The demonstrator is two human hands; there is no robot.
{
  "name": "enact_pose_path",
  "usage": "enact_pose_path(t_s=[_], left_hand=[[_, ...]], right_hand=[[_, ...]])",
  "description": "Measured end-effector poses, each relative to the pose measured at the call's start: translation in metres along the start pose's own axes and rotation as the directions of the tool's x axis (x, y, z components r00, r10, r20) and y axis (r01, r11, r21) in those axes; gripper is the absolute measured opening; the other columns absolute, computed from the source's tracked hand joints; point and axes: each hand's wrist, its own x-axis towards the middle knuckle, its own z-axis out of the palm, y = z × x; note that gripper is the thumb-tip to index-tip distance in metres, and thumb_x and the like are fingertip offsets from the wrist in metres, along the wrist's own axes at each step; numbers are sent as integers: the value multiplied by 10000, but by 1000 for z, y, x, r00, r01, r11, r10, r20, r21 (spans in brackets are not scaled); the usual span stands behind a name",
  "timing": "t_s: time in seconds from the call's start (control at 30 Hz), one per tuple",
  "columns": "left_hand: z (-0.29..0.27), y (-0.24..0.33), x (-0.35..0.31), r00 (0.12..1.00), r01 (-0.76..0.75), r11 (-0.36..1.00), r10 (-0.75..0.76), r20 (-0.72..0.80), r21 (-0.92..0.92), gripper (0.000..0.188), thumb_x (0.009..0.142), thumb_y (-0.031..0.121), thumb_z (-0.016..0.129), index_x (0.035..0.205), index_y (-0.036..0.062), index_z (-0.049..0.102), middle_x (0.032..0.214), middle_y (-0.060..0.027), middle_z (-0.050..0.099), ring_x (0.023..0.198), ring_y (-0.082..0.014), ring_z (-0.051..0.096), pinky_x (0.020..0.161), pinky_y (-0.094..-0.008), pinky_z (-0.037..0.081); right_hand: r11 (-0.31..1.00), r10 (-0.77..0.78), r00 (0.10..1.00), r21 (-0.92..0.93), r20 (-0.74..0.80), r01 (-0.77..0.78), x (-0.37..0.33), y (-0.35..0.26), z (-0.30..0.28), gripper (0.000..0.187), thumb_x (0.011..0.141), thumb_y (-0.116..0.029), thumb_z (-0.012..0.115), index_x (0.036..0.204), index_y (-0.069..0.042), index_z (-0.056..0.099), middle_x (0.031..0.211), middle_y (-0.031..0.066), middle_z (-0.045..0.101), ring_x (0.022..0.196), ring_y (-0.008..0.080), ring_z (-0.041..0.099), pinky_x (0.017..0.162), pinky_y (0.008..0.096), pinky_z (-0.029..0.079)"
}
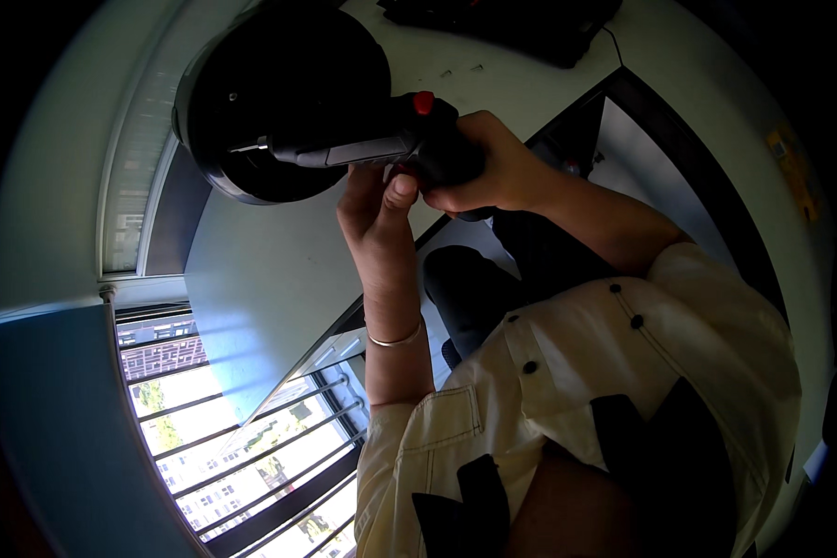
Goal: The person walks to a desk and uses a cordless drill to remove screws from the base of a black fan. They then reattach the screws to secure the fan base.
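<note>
A black power screwdriver (372,149) with a red button on top lies across the upper middle, its thin metal bit pointing left. My right hand (493,163) is closed around its dark handle. Beneath the tool's body, my left hand (381,200) has its fingers curled up against the underside, thumb bent beside the handle. Its fingertips are partly hidden behind the tool. At the bit's end is a large round black object (288,74) with a shiny rim and a small screw or hole on its face. Whether the bit touches it, I cannot tell.
A pale table (279,251) with a dark edge spreads beneath. Two small pieces (460,71) lie near a black bag-like item (511,23) at the far side. A barred window (251,465) is at lower left; a yellow-orange object (790,172) sits at far right.
</note>
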Motion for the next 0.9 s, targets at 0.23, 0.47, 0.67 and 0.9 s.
enact_pose_path(t_s=[0.23, 0.47, 0.67, 0.9], left_hand=[[5, 9, 2, 992, 81, 996, -77, 99, -36, 409, 780, 223, 674, 1046, -62, 552, 904, -117, 612, 848, -191, 578, 761, -313, 451], [5, 10, 3, 990, 101, 993, -95, 100, -54, 329, 764, 45, 621, 1062, -71, 543, 929, -128, 605, 755, -194, 583, 632, -278, 465], [4, 6, 3, 986, 133, 991, -130, 104, -16, 310, 733, -106, 624, 1036, -69, 567, 1024, -121, 561, 868, -209, 604, 685, -292, 532], [-3, 6, -3, 1000, 4, 943, -8, 9, 334, 229, 706, -19, 710, 923, -25, 639, 1011, -97, 559, 882, -186, 590, 793, -298, 493]], right_hand=[[999, 40, 999, 36, 34, -41, 1, 3, -6, 181, 651, -78, 650, 792, 11, 580, 592, 62, 564, 512, 142, 557, 498, 263, 448], [985, 79, 995, 148, 52, -86, -2, 8, -9, 221, 654, -100, 648, 826, 24, 587, 636, 97, 589, 495, 158, 558, 486, 265, 449], [975, 68, 996, 207, 62, -80, -2, 21, -20, 273, 661, -110, 631, 882, 43, 586, 675, 122, 601, 499, 162, 562, 468, 267, 455], [996, 93, 995, 13, 19, -94, -1, 12, -13, 266, 628, -76, 686, 863, 26, 613, 694, 88, 615, 585, 157, 599, 563, 257, 495]])
